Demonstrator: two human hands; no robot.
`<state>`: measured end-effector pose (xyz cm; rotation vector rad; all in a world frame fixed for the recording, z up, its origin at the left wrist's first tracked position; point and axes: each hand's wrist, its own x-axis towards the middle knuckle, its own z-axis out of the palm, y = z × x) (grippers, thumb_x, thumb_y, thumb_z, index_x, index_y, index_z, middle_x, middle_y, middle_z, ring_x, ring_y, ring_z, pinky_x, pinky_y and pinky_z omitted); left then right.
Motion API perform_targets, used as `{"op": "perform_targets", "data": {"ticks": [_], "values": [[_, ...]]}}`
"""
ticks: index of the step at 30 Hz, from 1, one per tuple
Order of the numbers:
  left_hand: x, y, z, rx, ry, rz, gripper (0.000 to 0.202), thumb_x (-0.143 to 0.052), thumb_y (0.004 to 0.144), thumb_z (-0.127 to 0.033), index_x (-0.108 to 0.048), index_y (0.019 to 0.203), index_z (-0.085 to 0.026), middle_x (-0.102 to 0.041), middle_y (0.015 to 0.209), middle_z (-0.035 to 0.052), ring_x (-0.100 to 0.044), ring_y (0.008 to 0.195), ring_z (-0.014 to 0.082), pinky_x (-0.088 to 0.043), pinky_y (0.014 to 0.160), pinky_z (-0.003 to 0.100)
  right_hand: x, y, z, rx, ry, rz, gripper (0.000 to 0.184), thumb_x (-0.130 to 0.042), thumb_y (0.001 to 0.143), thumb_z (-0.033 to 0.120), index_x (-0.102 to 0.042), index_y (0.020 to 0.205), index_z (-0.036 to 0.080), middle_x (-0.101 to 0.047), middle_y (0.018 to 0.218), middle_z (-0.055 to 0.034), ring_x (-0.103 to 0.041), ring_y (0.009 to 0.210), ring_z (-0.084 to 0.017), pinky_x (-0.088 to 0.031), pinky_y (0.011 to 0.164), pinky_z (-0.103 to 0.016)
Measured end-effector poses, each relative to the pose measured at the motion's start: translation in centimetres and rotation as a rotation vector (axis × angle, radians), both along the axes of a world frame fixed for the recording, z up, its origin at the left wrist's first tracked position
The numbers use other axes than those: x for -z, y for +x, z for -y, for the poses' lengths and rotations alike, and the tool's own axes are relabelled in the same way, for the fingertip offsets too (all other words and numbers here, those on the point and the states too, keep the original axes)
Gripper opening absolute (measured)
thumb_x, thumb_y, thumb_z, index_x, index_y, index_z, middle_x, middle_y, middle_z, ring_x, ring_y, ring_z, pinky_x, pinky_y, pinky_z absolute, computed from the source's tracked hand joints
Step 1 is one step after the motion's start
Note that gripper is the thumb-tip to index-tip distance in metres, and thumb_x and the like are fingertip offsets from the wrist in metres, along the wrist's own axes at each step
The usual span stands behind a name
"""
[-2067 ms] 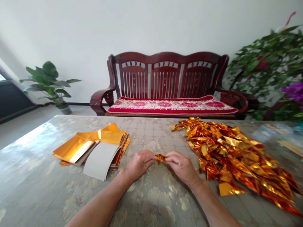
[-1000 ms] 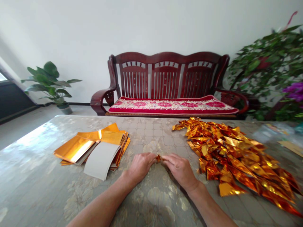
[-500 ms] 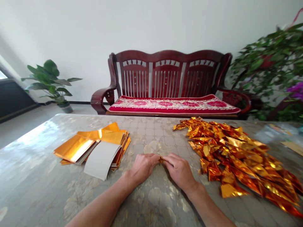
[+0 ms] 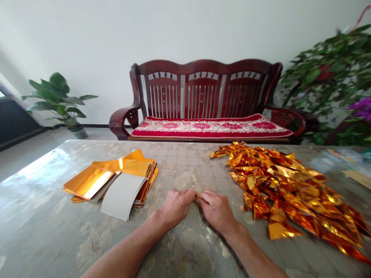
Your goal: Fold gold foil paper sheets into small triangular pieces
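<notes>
My left hand (image 4: 179, 204) and my right hand (image 4: 216, 208) meet over the middle of the table, fingers closed. Between their fingertips they pinch a small piece of gold foil paper (image 4: 197, 195), mostly hidden by the fingers. To the left of my hands lies a loose stack of gold foil paper sheets (image 4: 92, 179), with a grey-white sheet (image 4: 123, 195) face up at its front. On the right spreads a large heap of folded gold foil pieces (image 4: 278, 185), shiny and angular.
The table (image 4: 179, 251) has a patterned, glossy cover. Beyond its far edge stands a dark red wooden bench (image 4: 204, 90) with a red floral cushion (image 4: 213, 127). Crumpled clear plastic (image 4: 336, 160) lies at the right. Potted plants (image 4: 59, 100) stand at left and right.
Less of the gold foil shows between my fingertips, and the fingers of my right hand are curled in more. The whole view has shifted slightly.
</notes>
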<state>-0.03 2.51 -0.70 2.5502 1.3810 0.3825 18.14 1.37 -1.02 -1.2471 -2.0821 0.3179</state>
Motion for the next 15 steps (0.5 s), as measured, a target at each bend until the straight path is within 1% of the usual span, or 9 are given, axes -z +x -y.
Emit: {"op": "perform_targets", "data": {"ticks": [5,11,15], "values": [[0.08,0.16,0.21,0.014,-0.01,-0.01,0.018,-0.041,0.094,-0.014,-0.056,0.086,-0.021,-0.068,0.076,0.0013,-0.064,0.067,0.0145,-0.036,0.058,0.022,-0.01,-0.11,0.14,-0.007,-0.013,0.004,0.025,-0.055,0.091,0.02,-0.069,0.071,0.022,-0.06,0.061,0.0002,-0.058,0.058,-0.012,-0.037,0.056,-0.022],[0.22,0.43,0.59,0.023,-0.015,-0.034,0.018,-0.041,0.093,-0.012,-0.056,0.09,-0.021,-0.069,0.079,0.0023,-0.066,0.071,0.0155,-0.039,0.059,0.021,-0.39,-0.19,0.3,-0.007,-0.036,0.012,0.029,-0.054,0.09,0.018,-0.063,0.063,0.021,-0.058,0.058,0.0006,-0.057,0.057,-0.012,-0.035,0.055,-0.022],[0.13,0.62,0.83,0.021,-0.029,-0.054,0.018,-0.04,0.091,-0.01,-0.055,0.09,-0.02,-0.07,0.079,0.0036,-0.067,0.071,0.017,-0.039,0.058,0.023,-0.38,-0.28,0.48,-0.002,-0.016,0.019,0.03,-0.053,0.089,0.015,-0.062,0.061,0.021,-0.058,0.057,0.0005,-0.056,0.055,-0.012,-0.034,0.054,-0.023]]}}
